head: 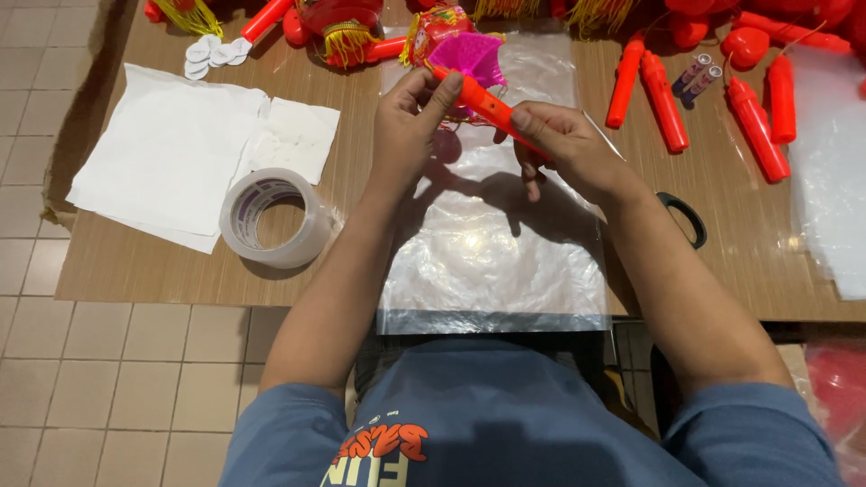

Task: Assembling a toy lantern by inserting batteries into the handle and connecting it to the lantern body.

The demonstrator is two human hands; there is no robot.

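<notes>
Both forearms extended forward, converging. Left hand [408,122] raised, thumb and forefinger pinched. Right hand [561,144] fisted, fingers curled under, wrist angled inward.

A: Left side? Tape roll [275,219] and white paper sheets [176,149] sit there.
B: Right: scissors handle [683,216] by the forearm, red sticks [713,104] beyond.
A: Plastic bag [492,261] centre lies flat, open above.

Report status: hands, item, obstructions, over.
Both hands, left hand and right hand, grip orange plastic stick above clear plastic bag. Pink paper lantern at its tip. Nothing blocking.
</notes>
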